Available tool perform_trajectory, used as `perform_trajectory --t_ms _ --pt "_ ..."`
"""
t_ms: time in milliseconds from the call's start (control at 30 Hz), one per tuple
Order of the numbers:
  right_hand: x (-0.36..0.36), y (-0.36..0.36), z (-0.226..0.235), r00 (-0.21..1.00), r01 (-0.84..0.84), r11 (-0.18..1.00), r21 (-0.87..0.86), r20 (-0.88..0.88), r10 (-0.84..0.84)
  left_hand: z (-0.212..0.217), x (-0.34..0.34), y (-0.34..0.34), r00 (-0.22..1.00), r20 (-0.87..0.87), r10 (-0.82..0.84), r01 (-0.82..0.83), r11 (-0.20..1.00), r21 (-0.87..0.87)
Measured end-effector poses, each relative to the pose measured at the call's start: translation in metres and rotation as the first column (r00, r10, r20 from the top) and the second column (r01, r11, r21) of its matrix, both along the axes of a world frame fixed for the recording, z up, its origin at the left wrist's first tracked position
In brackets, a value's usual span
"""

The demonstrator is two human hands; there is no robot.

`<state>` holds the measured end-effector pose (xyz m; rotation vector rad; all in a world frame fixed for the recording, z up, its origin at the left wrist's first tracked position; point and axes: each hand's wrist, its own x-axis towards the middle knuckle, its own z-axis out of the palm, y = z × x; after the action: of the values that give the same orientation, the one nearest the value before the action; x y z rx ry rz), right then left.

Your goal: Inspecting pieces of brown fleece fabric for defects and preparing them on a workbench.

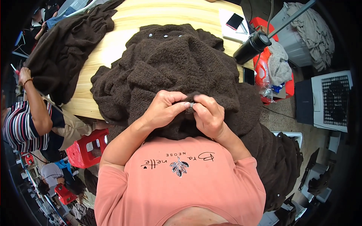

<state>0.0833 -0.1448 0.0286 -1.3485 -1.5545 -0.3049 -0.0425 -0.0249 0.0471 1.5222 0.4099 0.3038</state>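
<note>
A large dark brown knitted garment [169,64] lies heaped on the table in front of me and spills over its near edge. At its near side, a small shiny button [191,105] shows between my two hands. My left hand [166,109] pinches the button against the knit with thumb and fingertips. Close against it from the right, my right hand [209,116] has its fingers curled and pinched together; whatever sits in them is hidden. Farther up the garment, a row of shiny buttons [165,36] sits on the knit.
On the right stand a black bottle [252,48], a phone [248,76] and a white box [233,26] with a dark device on it. A red basket [287,84] holds cloth. At left, a co-worker's hand [25,75] is by another brown garment [69,52], near a red stool [88,148].
</note>
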Motion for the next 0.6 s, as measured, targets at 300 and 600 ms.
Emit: perform_trajectory --t_ms 300,600 --pt "0.007 0.005 -0.001 0.935 -0.250 0.947 -0.200 -0.303 0.183 -0.003 -0.009 -0.007 0.992 0.007 0.125 -0.121 0.950 0.289" --pt "0.009 0.006 -0.007 0.779 -0.343 0.875 -0.342 -0.625 0.061 -0.008 -0.010 -0.011 0.977 0.093 0.192 -0.213 0.893 0.395"
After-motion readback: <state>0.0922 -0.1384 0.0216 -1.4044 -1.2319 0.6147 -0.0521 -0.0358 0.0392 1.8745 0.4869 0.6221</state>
